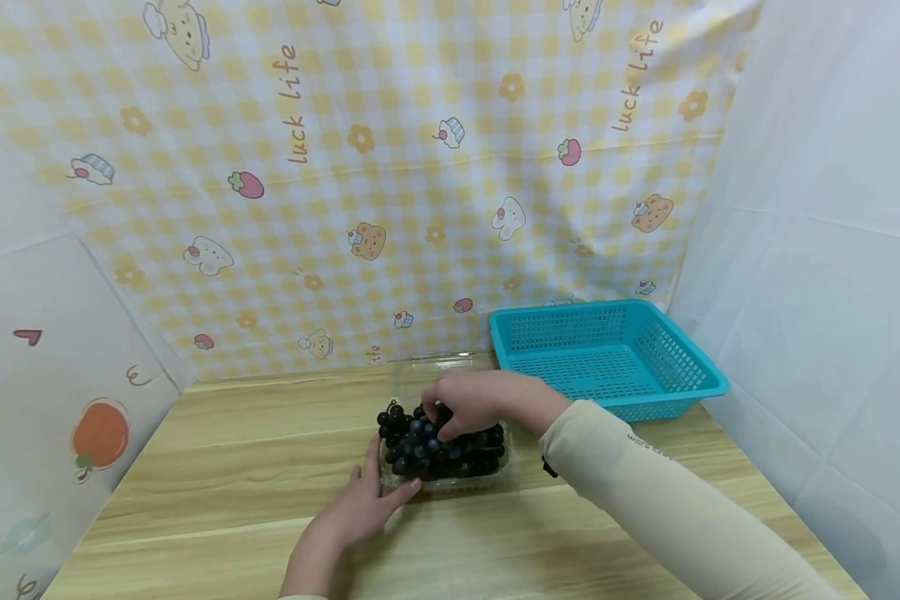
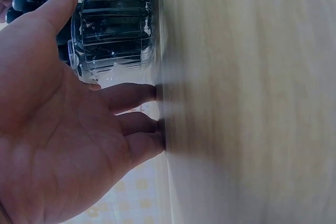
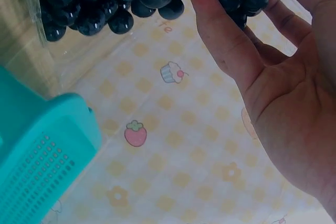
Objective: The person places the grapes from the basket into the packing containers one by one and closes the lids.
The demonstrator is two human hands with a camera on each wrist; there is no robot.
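Dark grapes point(image 1: 422, 451) in a bunch fill a clear plastic box point(image 1: 461, 482) at the middle of the table. My right hand point(image 1: 474, 403) reaches in from above and pinches grapes at the top of the bunch; the right wrist view shows its thumb point(image 3: 223, 35) against them, fingers on the other side. At the box's near left corner is my left hand point(image 1: 356, 510). Its thumb point(image 2: 59, 8) lies along the rim beside the grapes, while the other fingers point(image 2: 134, 95) extend down to the tabletop next to the wall.
A turquoise perforated basket point(image 1: 607, 404) stands at the back right, just past the box. The box's clear lid point(image 1: 412, 379) is raised at the back. Behind the wooden table point(image 1: 255, 450) hangs a yellow checked cloth point(image 1: 420, 183), with white sheeting on both sides.
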